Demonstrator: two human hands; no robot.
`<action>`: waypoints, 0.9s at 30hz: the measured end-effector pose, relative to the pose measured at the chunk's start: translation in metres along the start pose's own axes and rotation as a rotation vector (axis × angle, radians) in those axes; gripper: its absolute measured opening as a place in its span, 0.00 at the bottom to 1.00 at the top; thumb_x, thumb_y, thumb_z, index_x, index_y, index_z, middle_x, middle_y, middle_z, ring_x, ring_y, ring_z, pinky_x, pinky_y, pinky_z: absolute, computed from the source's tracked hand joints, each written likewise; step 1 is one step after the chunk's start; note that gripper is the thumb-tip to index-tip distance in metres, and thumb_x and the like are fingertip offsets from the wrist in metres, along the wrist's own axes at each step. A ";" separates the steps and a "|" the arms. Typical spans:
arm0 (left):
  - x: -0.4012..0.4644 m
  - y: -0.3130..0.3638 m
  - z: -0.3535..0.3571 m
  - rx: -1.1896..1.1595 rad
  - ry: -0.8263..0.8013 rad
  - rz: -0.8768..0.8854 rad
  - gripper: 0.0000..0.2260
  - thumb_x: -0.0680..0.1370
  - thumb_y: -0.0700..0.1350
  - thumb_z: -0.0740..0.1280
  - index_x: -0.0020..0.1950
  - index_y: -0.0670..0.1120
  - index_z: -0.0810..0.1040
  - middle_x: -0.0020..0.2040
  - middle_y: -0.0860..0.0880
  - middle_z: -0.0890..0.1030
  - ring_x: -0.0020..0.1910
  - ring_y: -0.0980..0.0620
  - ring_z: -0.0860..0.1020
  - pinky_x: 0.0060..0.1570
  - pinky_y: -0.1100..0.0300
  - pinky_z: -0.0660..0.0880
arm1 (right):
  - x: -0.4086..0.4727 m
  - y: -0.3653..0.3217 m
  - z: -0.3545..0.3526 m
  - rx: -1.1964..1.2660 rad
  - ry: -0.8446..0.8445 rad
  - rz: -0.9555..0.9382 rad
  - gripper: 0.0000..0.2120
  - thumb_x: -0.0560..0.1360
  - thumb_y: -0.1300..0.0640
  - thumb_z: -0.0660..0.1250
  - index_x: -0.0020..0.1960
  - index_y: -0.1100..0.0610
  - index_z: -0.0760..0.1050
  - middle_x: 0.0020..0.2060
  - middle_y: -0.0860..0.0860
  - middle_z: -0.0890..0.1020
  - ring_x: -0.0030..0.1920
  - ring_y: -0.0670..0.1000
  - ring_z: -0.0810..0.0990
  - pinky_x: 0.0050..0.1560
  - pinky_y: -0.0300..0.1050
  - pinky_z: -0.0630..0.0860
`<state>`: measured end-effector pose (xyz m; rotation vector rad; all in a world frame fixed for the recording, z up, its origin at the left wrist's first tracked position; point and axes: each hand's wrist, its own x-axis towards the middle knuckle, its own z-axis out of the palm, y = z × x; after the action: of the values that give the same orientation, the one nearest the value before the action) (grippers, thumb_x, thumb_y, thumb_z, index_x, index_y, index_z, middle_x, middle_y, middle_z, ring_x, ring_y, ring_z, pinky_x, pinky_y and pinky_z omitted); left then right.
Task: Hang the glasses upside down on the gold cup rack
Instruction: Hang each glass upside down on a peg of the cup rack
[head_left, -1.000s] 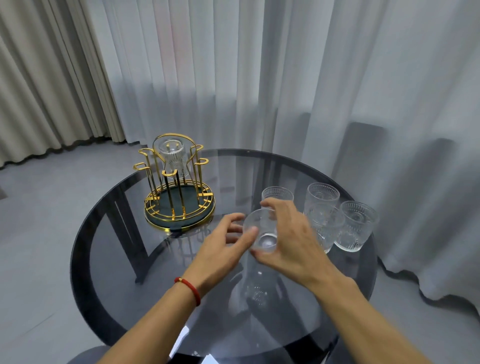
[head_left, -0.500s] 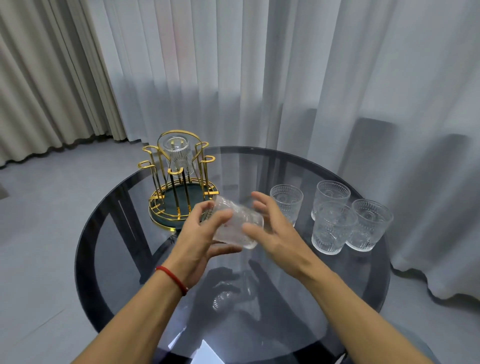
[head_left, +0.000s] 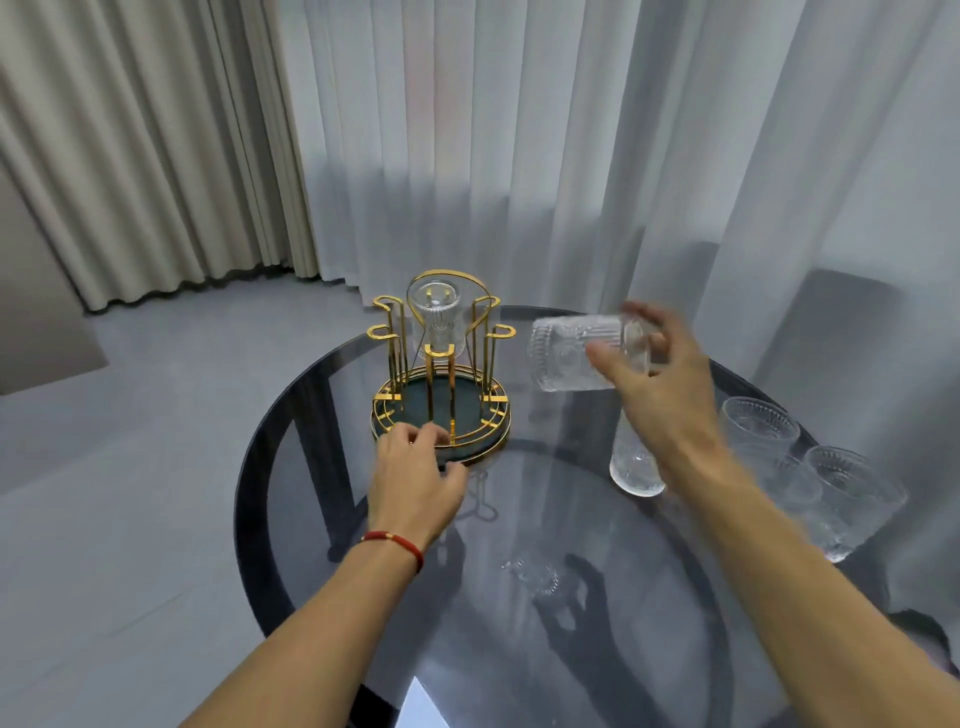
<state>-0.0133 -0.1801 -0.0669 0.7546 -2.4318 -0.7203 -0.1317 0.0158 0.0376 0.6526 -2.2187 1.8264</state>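
**Glass on its side, rack to the left**

Right hand (head_left: 670, 384) pinches a ribbed glass (head_left: 576, 353) by its base, fingers curled round it, long axis roughly level, mouth pointing left toward the gold cup rack (head_left: 441, 384). Left hand (head_left: 415, 478) sits at the rack's near rim, fingers loosely bent on it. One glass (head_left: 435, 317) hangs inverted already; the free pegs lie nearer the left hand.

A round bench (head_left: 291, 467) of dark glass stands on a smooth grey floor (head_left: 130, 415). Thin white curtains (head_left: 519, 130) hang behind it, and soft light comes through them. Thicker cream curtains (head_left: 130, 156) hang at the left and reach the floor.
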 end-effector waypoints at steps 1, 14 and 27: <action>0.001 -0.005 0.002 0.060 -0.041 -0.011 0.15 0.77 0.47 0.68 0.64 0.50 0.76 0.58 0.48 0.72 0.62 0.49 0.69 0.54 0.54 0.75 | 0.015 -0.012 0.007 0.031 0.018 -0.015 0.25 0.68 0.39 0.75 0.64 0.35 0.74 0.56 0.40 0.80 0.58 0.48 0.81 0.62 0.56 0.80; 0.009 -0.005 -0.001 0.243 -0.165 0.006 0.24 0.76 0.50 0.69 0.71 0.47 0.70 0.64 0.45 0.69 0.65 0.45 0.69 0.62 0.50 0.74 | 0.134 -0.111 0.176 -0.189 -0.410 -0.216 0.31 0.70 0.48 0.78 0.72 0.49 0.75 0.58 0.47 0.76 0.64 0.52 0.78 0.65 0.48 0.76; 0.011 -0.011 -0.002 0.231 -0.161 0.004 0.22 0.77 0.50 0.67 0.70 0.49 0.70 0.65 0.46 0.68 0.66 0.46 0.68 0.65 0.47 0.71 | 0.144 -0.081 0.255 -0.735 -0.769 -0.316 0.34 0.67 0.44 0.81 0.69 0.52 0.77 0.64 0.55 0.81 0.63 0.58 0.78 0.57 0.49 0.73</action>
<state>-0.0163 -0.1958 -0.0684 0.8066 -2.6951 -0.5215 -0.1900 -0.2725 0.1127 1.5647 -2.7221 0.5346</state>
